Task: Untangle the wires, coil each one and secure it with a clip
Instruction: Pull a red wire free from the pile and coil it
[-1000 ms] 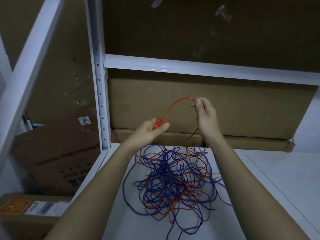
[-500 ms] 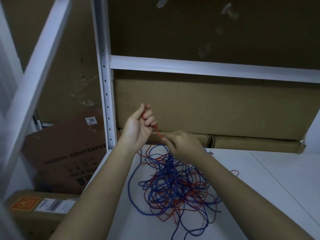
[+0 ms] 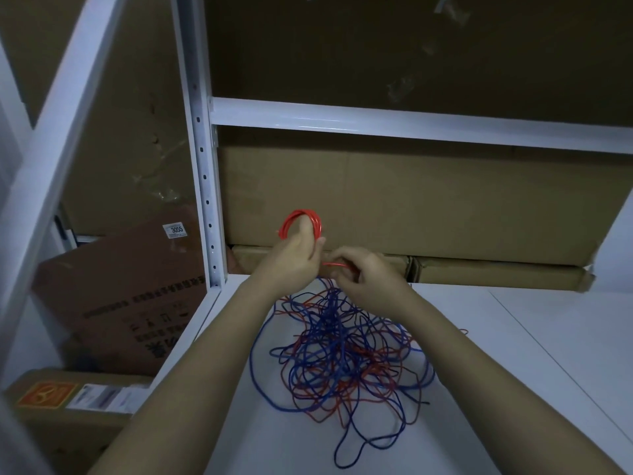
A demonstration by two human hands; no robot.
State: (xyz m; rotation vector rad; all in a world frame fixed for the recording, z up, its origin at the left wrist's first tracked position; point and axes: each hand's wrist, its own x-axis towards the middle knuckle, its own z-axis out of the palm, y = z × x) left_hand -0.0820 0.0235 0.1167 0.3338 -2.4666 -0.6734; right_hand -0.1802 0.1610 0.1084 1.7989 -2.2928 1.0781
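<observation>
A tangle of red and blue wires (image 3: 346,351) lies in a loose heap on the white shelf board (image 3: 513,354). My left hand (image 3: 294,258) is raised above the heap's far edge and holds a small coil of red wire (image 3: 301,219) looped over its fingers. Just to its right, my right hand (image 3: 366,275) pinches the red strand (image 3: 334,265) that runs from the coil down into the heap. No clip is in view.
A white metal upright (image 3: 202,166) and a crossbar (image 3: 411,123) frame the shelf. Cardboard boxes (image 3: 411,207) stand along the back of the board. More cartons (image 3: 113,296) lean to the left, below the shelf edge.
My right hand pulled a red strand out to the right, then came back beside my left hand. The red wire on my left hand has grown into a visible coil.
</observation>
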